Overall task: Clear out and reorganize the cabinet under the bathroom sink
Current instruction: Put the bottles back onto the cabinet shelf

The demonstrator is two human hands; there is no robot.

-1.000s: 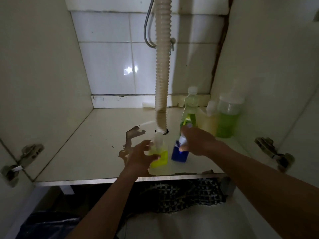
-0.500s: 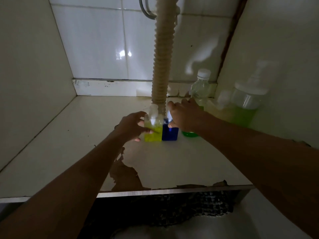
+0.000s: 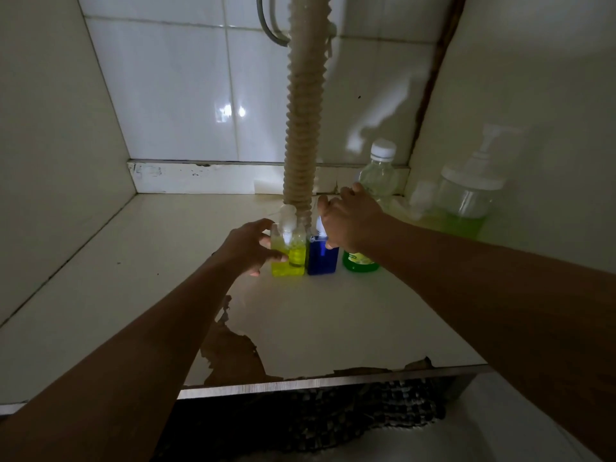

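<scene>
We keep our left hand (image 3: 248,248) wrapped around the yellow bottle (image 3: 288,253) and our right hand (image 3: 350,218) closed over the top of the blue bottle (image 3: 321,258); both stand upright, touching, on the cabinet floor (image 3: 166,278) just before the drain hose (image 3: 303,128), each nearest its own grip.

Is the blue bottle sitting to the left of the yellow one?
No, the blue bottle stands right of the yellow bottle, their sides touching.

A square yellow-liquid bottle (image 3: 289,253) and a square blue-liquid bottle (image 3: 322,256) stand upright, touching side by side, mid-floor in the cabinet (image 3: 100,278), just before the corrugated drain hose (image 3: 304,128).
</scene>
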